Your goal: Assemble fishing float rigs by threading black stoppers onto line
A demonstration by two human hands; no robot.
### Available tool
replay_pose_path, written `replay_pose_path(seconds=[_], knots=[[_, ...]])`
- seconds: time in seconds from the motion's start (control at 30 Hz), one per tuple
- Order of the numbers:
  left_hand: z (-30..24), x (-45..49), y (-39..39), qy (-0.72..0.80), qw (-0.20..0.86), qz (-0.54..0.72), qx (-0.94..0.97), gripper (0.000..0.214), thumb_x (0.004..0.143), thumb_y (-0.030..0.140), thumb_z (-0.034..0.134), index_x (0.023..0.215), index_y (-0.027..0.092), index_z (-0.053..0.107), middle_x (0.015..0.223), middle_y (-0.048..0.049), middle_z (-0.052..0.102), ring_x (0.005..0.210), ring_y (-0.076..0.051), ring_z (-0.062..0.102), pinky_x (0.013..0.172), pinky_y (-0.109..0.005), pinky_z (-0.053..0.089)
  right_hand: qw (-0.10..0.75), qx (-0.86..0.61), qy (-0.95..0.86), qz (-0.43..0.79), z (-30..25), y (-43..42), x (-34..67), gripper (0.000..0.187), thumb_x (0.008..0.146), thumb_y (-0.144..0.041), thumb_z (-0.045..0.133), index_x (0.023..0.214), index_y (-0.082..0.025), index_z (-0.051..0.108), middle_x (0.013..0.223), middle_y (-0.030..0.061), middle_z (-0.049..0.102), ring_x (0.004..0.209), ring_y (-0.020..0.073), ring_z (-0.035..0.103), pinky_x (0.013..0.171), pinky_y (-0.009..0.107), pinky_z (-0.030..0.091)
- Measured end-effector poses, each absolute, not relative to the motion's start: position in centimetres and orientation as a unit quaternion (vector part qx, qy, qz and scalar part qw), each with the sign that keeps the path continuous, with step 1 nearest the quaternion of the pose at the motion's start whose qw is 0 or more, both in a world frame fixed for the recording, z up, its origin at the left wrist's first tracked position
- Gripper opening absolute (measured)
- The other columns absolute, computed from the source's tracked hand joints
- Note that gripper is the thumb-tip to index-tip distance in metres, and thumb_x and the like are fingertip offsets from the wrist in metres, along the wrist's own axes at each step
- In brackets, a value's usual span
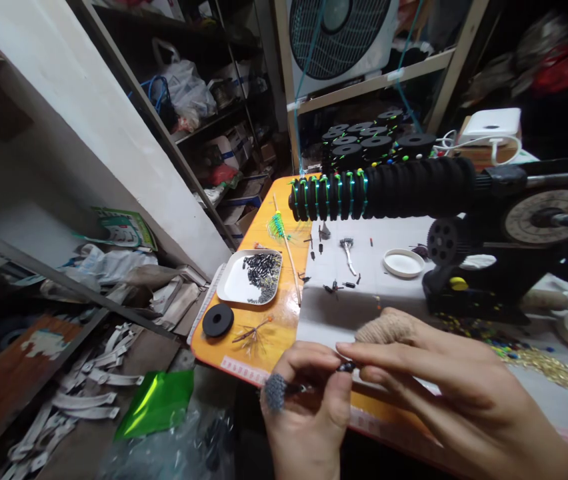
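The left hand (309, 410), with one grey-wrapped finger (275, 393), is curling, its thumb and forefinger pinching. The right hand (444, 373), with one tan-wrapped finger (385, 328), is slanting leftward, fingertips resting just beside the left's.

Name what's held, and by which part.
A small dark piece, pinched by the left hand, with the right hand at it; which part is gripped cannot be told.

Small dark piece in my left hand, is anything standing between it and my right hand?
Nothing visible is: the left hand pinches the small dark piece, and the right hand is right beside it.
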State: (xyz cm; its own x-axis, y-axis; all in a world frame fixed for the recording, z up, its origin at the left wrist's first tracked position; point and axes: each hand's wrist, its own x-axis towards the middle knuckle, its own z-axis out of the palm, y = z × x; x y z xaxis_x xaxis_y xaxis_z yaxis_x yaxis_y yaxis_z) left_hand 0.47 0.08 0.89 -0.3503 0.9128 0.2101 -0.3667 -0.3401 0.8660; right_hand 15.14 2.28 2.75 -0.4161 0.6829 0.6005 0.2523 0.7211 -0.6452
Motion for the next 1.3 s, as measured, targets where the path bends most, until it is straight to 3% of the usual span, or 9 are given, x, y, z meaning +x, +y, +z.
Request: replay_pose_path(seconds=[0.13, 0.47, 0.63, 0.8, 0.97, 1.1, 1.3], knots=[[0.7, 0.3, 0.1, 0.378, 0.449, 0.730, 0.352, 0.014, 0.071, 0.030, 0.089, 0.074, 0.026, 0.076, 0.074, 0.0034, 0.070, 0.067, -0.009, 0.066, 0.065, -0.014, 0.053, 0.451, -0.277, -0.810, 0.251, 2.4, 2.2, 15.4, 0.055, 0.089, 0.000, 0.060, 0.138, -0.025, 0.055, 0.099, 0.0040, 0.065, 0.086, 0.0149, 0.065, 0.069, 0.024, 0.056], [0.4, 0.4, 0.3, 0.386, 0.444, 0.724, 0.360, 0.015, 0.074, 0.031, 0.087, 0.074, 0.025, 0.074, 0.074, 0.0036, 0.070, 0.066, -0.009, 0.066, 0.066, -0.013, 0.054, 0.449, -0.331, -0.799, 0.226, 3.4, 1.9, 15.3, 0.054, 0.091, -0.007, 0.053, 0.137, -0.036, 0.056, 0.096, -0.0007, 0.074, 0.078, 0.0146, 0.069, 0.063, 0.020, 0.057], [0.5, 0.5, 0.2, 0.384, 0.437, 0.717, 0.384, 0.013, 0.076, 0.031, 0.085, 0.076, 0.024, 0.074, 0.076, 0.0006, 0.072, 0.069, -0.013, 0.069, 0.066, -0.018, 0.056, 0.476, -0.392, -0.771, 0.159, 3.8, 2.0, 14.6, 0.034, 0.091, -0.029, 0.064, 0.125, -0.033, 0.068, 0.093, 0.0039, 0.076, 0.080, 0.0207, 0.072, 0.066, 0.027, 0.060], [0.3, 0.6, 0.0, 0.386, 0.420, 0.715, 0.403, 0.011, 0.079, 0.029, 0.083, 0.077, 0.025, 0.073, 0.079, 0.0005, 0.072, 0.072, -0.012, 0.070, 0.066, -0.017, 0.057, 0.487, -0.421, -0.749, 0.158, 3.8, 2.0, 14.0, 0.032, 0.089, -0.041, 0.067, 0.119, -0.030, 0.072, 0.090, 0.0054, 0.076, 0.082, 0.0228, 0.071, 0.071, 0.031, 0.061], [0.2, 0.7, 0.0, 0.387, 0.395, 0.724, 0.412, 0.011, 0.081, 0.027, 0.081, 0.079, 0.025, 0.071, 0.080, -0.0007, 0.073, 0.074, -0.013, 0.071, 0.065, -0.018, 0.058, 0.475, -0.427, -0.739, 0.215, 2.9, 1.6, 14.5, 0.030, 0.092, -0.038, 0.064, 0.120, -0.028, 0.068, 0.092, 0.0057, 0.075, 0.080, 0.0213, 0.071, 0.070, 0.028, 0.061], [0.1, 0.7, 0.0, 0.385, 0.393, 0.721, 0.420, 0.010, 0.083, 0.025, 0.080, 0.081, 0.025, 0.070, 0.083, 0.0004, 0.074, 0.078, -0.012, 0.072, 0.068, -0.017, 0.058, 0.444, -0.423, -0.746, 0.259, 2.3, 1.3, 15.1, 0.026, 0.097, -0.029, 0.058, 0.122, -0.033, 0.058, 0.098, 0.0013, 0.072, 0.085, 0.0153, 0.071, 0.073, 0.021, 0.059], [-0.2, 0.8, -0.1, 0.392, 0.381, 0.718, 0.430, 0.010, 0.085, 0.023, 0.077, 0.083, 0.025, 0.068, 0.084, -0.0005, 0.073, 0.076, -0.014, 0.073, 0.060, -0.017, 0.056, 0.447, -0.431, -0.727, 0.291, 2.2, 1.3, 15.1, 0.018, 0.099, -0.029, 0.057, 0.117, -0.031, 0.055, 0.099, 0.0005, 0.068, 0.090, 0.0135, 0.070, 0.076, 0.018, 0.057]])
